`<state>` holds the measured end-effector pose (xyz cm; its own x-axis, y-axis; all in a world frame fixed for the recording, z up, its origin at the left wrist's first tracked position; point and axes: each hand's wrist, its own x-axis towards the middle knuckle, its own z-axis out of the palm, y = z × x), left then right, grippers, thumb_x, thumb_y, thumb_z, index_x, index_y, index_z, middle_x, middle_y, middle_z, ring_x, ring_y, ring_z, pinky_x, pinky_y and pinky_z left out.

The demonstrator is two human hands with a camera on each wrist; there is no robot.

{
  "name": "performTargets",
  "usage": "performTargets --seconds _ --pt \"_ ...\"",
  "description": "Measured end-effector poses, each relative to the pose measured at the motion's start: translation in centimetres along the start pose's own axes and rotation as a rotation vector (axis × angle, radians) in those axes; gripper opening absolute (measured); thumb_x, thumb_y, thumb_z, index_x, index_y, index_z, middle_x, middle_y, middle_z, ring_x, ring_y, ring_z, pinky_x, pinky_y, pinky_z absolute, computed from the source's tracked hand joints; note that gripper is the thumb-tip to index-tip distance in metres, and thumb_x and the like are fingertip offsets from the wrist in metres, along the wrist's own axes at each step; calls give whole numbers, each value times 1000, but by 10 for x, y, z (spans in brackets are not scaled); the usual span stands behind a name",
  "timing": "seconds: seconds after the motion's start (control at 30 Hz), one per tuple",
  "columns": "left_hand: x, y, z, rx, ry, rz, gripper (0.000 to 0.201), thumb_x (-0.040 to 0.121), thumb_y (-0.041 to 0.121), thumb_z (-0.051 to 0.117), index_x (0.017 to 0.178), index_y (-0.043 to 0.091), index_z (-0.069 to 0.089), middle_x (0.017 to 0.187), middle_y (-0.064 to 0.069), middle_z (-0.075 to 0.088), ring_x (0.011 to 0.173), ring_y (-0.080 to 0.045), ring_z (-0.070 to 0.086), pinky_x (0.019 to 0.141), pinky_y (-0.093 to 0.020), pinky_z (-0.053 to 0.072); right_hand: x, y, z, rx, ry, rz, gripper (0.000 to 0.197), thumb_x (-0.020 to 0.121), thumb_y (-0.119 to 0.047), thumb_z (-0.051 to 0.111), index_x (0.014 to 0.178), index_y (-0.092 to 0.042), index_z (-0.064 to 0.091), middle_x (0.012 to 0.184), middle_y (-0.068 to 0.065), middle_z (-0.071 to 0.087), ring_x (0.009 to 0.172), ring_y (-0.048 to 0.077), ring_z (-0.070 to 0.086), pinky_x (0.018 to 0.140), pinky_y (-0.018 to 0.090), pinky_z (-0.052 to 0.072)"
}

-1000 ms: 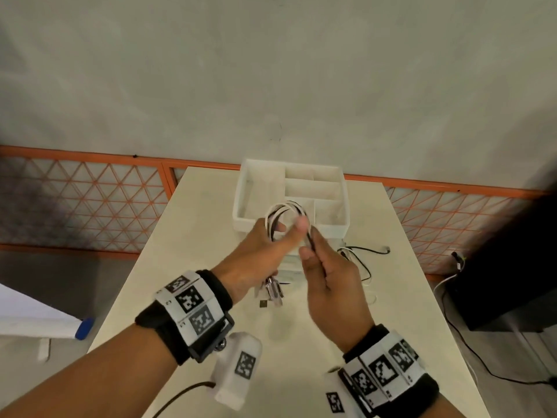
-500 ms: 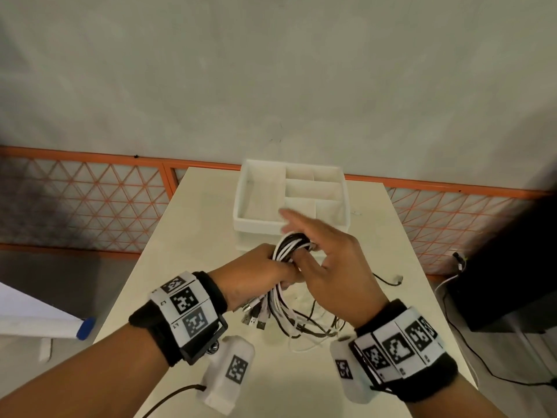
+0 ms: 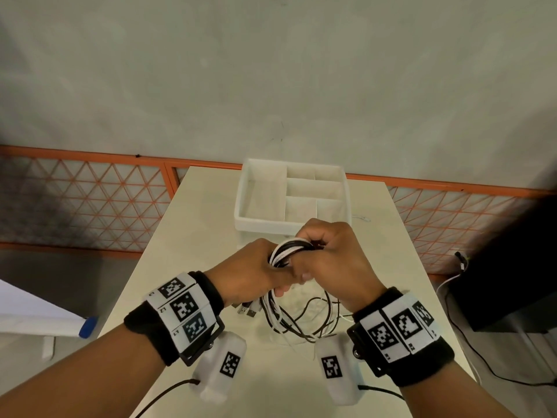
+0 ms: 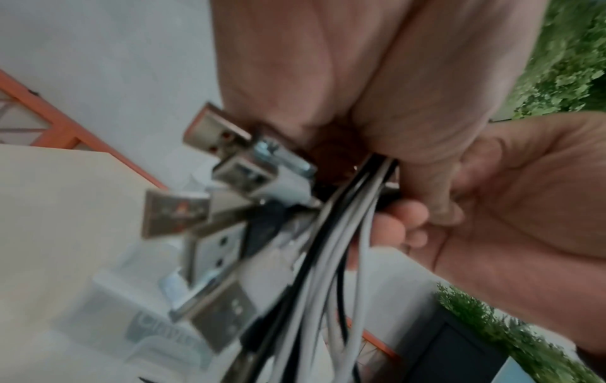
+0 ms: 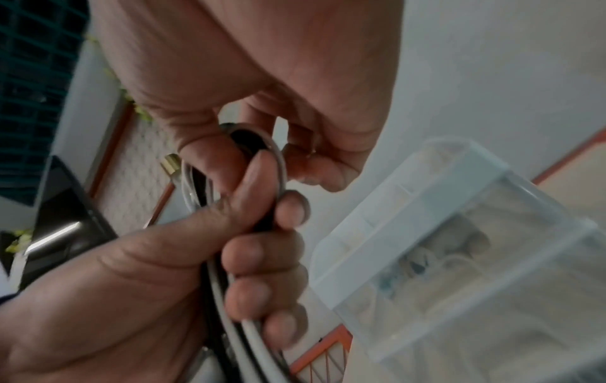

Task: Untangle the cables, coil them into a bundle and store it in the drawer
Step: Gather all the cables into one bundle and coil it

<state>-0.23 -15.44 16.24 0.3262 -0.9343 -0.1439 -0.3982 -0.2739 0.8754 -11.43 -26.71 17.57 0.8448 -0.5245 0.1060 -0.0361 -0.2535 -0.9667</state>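
A bundle of black and white cables [image 3: 286, 251] is held above the table, just in front of the white compartmented drawer [image 3: 241, 220]. My left hand [image 3: 271, 267] grips the bundle from the left, fingers curled round the strands [image 5: 236, 292]. My right hand [image 3: 316, 248] curls over the top loop [image 5: 262, 145] and pinches it. Several USB plugs [image 4: 229, 181] stick out under the left hand, also in the head view as plugs [image 3: 245, 310]. Loose loops [image 3: 304, 324] hang down to the table [image 3: 187, 236]. The drawer [image 5: 459, 233] lies close beyond the fingers.
A white cable end [image 3: 363, 218] lies right of the drawer. A black box [image 3: 506, 267] with trailing wires stands on the floor at the right. An orange lattice railing [image 3: 90, 206] runs behind the table. A blue-tipped white object [image 3: 87, 325] lies at the left.
My right hand went from pulling a strand, to spread open over the coil, to gripping its top loop. The loose cable on the table's right was drawn in; loops now hang below.
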Motion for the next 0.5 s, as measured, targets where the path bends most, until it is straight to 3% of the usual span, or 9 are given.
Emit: performTargets --seconds 0.07,0.13,0.2,0.23,0.3,0.37,0.4,0.5 --pt "1 -3 -1 -51 115 25 33 89 20 62 56 22 67 52 -2 61 49 -9 52 57 -25 46 0 6 1 131 -17 15 26 69 1 67 90 -10 75 83 2 69 64 20 64 63 33 55" --pt "2 -3 -7 -155 199 64 37 95 35 61 64 14 66 57 -5 64 56 -13 61 65 -27 51 -4 18 4 118 -173 41 47 81 -13 76 125 -19 63 99 -9 71 89 16 71 84 33 58" --pt "1 1 -16 -273 200 86 41 90 47 58 74 11 66 62 -7 65 63 -18 67 67 -27 53 -11 34 9 -57 -359 133 65 79 -31 83 136 -27 53 104 -19 70 104 8 69 96 29 55" --pt "0 4 -21 -340 177 95 43 88 50 57 78 9 65 61 -8 62 63 -22 67 68 -32 55 -14 43 11 -136 -423 191 60 79 -33 84 132 -27 57 101 -15 73 100 5 71 93 25 55" --pt "-2 9 -29 -481 128 95 45 86 52 56 80 8 62 54 -5 47 53 -23 58 70 -40 58 -17 59 13 -336 -413 270 27 81 -34 81 101 -18 72 72 -6 72 67 4 69 72 23 56" --pt "-4 9 -33 -575 68 47 45 88 52 53 81 9 58 50 -1 31 42 -17 40 60 -36 54 -14 71 7 -529 -301 313 28 80 -37 80 66 -15 69 49 -7 55 43 1 49 53 20 44" --pt "-5 7 -33 -585 26 0 45 90 52 52 82 9 58 49 0 26 40 -16 33 55 -33 50 -12 75 3 -577 -248 332 29 78 -37 80 59 -18 68 44 -8 51 40 2 46 49 19 40" --pt "-9 -2 -24 -410 -94 -170 43 92 51 58 84 8 61 50 0 27 40 -16 25 49 -28 41 -3 75 -11 -692 -107 321 34 74 -36 78 46 -25 61 48 -5 61 52 9 59 55 27 51"
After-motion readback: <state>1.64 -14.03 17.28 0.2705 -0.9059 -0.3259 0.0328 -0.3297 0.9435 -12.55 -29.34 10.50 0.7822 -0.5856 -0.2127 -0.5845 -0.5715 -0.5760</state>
